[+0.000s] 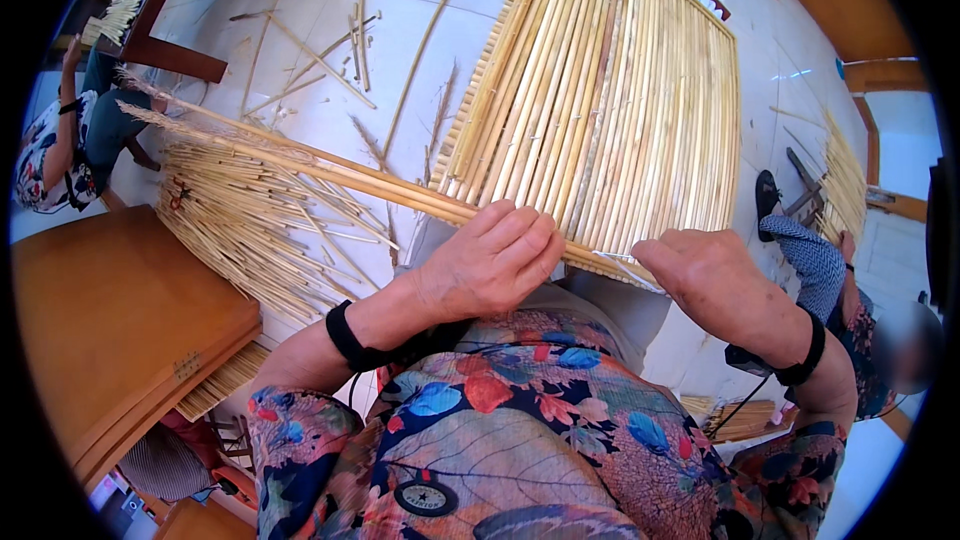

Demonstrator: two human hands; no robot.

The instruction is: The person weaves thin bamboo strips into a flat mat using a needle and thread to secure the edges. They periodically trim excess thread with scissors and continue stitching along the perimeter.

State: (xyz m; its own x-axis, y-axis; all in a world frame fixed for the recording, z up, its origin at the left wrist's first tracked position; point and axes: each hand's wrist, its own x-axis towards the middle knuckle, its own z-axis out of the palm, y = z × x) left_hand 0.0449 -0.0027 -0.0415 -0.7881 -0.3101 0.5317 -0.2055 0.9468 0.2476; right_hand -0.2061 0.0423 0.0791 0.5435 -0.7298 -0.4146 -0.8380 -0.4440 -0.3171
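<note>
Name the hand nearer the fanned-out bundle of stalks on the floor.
Left. The left hand is right of the bundle, curled over long stalks; the right hand is farther right, by the mat's near right corner.

Here I've got the left hand (492, 255) wrapped over long reed stalks (420, 198), feathery ends running off to its left! At the right hand (705, 280) I see fingers curled tight, pinching a thin pale strand (612, 257) at the near edge of the reed panel (640, 90), which spreads out ahead of both hands. Left of the left hand lies a fanned reed pile (250, 200), then a brown wooden surface (130, 290); right of the right hand, a person in patterned trousers (822, 262)!
</note>
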